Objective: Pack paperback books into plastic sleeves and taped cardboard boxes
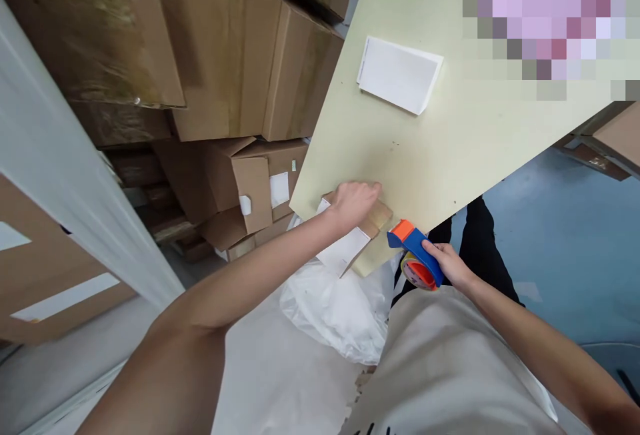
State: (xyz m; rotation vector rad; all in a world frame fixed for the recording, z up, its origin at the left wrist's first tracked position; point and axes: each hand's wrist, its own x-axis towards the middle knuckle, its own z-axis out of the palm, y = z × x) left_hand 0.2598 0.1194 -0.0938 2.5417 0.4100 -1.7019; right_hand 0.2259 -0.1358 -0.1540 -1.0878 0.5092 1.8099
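At the near corner of the pale table (450,115) lies a small cardboard box (367,225), with a white label sheet (345,251) at its near side. My left hand (356,205) is closed over the top of this box, its fingertips partly hidden. A blue and orange tape dispenser (420,245) with a roll of tape is gripped in my right hand (450,265). The dispenser is just right of the box, its orange end towards the table edge, and a small gap seems to separate the two.
A stack of white paper sheets (400,75) lies farther up the table. Large cartons (225,41) are piled on the left, beside a pale post (75,121). A white plastic bag (340,308) sits below the table corner. Another carton (620,131) stands at the right.
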